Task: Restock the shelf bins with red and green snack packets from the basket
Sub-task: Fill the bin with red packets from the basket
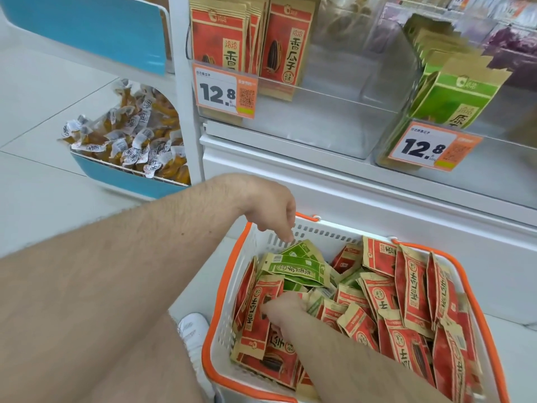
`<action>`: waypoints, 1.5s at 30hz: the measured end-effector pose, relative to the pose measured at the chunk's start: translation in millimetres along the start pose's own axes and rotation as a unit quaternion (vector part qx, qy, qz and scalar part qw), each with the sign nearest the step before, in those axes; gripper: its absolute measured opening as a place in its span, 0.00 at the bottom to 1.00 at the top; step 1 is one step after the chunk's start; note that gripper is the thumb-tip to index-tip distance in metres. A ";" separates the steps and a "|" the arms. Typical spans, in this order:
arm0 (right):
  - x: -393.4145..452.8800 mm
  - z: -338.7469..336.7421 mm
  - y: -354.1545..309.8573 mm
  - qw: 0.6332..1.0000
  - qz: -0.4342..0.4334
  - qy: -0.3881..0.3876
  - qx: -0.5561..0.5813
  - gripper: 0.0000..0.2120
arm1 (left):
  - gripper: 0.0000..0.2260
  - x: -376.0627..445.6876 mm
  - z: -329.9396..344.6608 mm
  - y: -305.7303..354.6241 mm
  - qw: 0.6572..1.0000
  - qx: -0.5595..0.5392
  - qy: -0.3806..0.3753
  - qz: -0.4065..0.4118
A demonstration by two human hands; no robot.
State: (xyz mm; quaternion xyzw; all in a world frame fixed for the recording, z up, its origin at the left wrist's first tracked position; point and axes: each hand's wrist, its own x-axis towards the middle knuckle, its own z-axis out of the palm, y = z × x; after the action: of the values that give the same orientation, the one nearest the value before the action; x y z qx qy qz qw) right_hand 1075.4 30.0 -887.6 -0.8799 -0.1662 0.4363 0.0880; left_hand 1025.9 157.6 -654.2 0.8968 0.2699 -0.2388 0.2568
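Note:
A white basket with an orange rim [209, 338] stands on the floor, full of red snack packets [412, 289] with a few green snack packets [296, 269] on top near its far left corner. My left hand [271, 209] hangs over that corner, fingers loosely curled, one fingertip at the upper edge of a green packet. My right hand [286, 311] is pushed into the pile; its thumb lies on a red packet and its fingers are buried. Above, a clear shelf bin [334, 112] holds upright red packets [220, 39] at its left. Its neighbour holds green packets [456, 94].
Orange price tags reading 12.8 hang on the fronts of the red bin [225, 93] and the green bin [430, 146]. A blue bin of small wrapped snacks [128, 135] sits low at the left. My white shoe [191, 330] is beside the basket. The white shelf base rises behind it.

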 end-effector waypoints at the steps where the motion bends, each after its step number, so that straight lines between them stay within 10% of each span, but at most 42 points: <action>1: -3.2 -4.6 -3.5 1.000 -0.018 -0.005 -0.021 0.08 | 0.16 0.4 -0.3 0.1 1.000 -0.001 0.000 0.001; 11: -127.4 -167.0 -85.1 0.884 -0.258 -0.006 -0.390 0.12 | 0.27 -0.6 -7.3 -1.8 0.998 0.026 -0.043 0.029; 18: -166.3 -218.4 -98.0 0.838 -0.317 0.127 -0.427 0.12 | 0.12 4.6 -6.6 7.4 0.994 -0.058 0.031 0.084; 21: -157.6 -228.6 -88.6 0.786 -0.408 0.314 -0.343 0.14 | 0.09 2.0 -17.2 -2.4 0.982 -0.133 0.095 0.091; 25: -154.6 -240.9 -74.4 0.625 -0.569 0.534 0.035 0.13 | 0.06 -6.7 -31.3 -22.9 0.924 -0.339 0.148 0.099; 33: -156.0 -220.7 -80.6 0.830 -0.371 0.239 0.341 0.26 | 0.12 -6.5 -38.5 -24.6 0.784 -0.569 0.185 0.164; 38: -147.8 -220.9 -95.7 0.821 -0.409 0.191 0.348 0.06 | 0.17 -2.6 -35.2 -13.3 0.768 -0.588 0.176 0.183; 45: -152.3 -249.0 -121.7 0.786 -0.494 0.244 0.282 0.08 | 0.11 -6.4 -53.4 -16.9 0.739 -0.588 0.278 0.175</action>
State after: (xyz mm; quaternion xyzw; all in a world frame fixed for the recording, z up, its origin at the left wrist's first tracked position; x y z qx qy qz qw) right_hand 1161.8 84.4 -588.2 -0.6911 -0.4206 0.1313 0.5729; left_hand 1026.4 199.0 -615.9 0.6252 0.2546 0.2760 0.6842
